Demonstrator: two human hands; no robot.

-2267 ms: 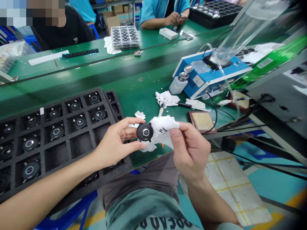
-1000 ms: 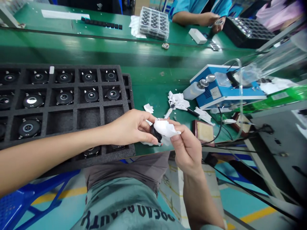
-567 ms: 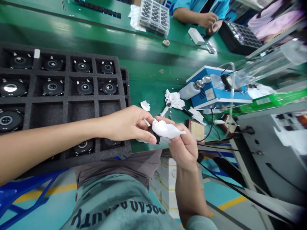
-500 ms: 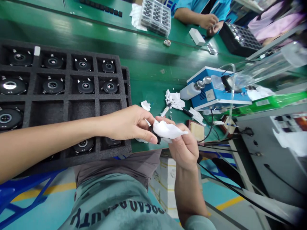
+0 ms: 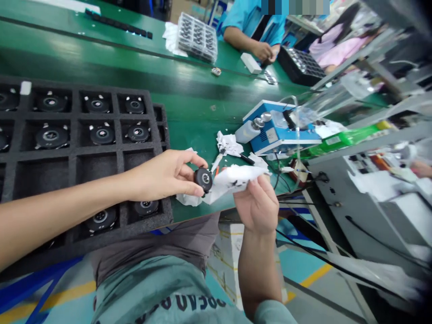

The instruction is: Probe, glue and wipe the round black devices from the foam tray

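Between thumb and fingers, my left hand (image 5: pixel 173 177) grips a round black watch case (image 5: pixel 203 181) by its edge, its back with a shiny central ring turned up. Pinched in my right hand (image 5: pixel 258 202) is a white wipe (image 5: pixel 236 178) marked with black smudges. The wipe spreads out just to the right of the watch case; whether they touch I cannot tell. Left of my hands, a black foam tray (image 5: pixel 74 157) holds several similar watch cases in square compartments, some partly hidden by my left forearm.
Crumpled wipes (image 5: pixel 229 143) lie beyond my hands, near a white bottle (image 5: pixel 248 131) and a blue box-shaped device (image 5: pixel 273 141). Across the green table (image 5: pixel 189 96), a co-worker's hands (image 5: pixel 265 51) are busy beside another black tray (image 5: pixel 300 66). A clear compartment box (image 5: pixel 197 38) stands farther back.
My hands have drawn apart. The watch case, mostly covered by the wipe before, now shows its back, and the wipe is spread wider with dark marks visible. The view has shifted.
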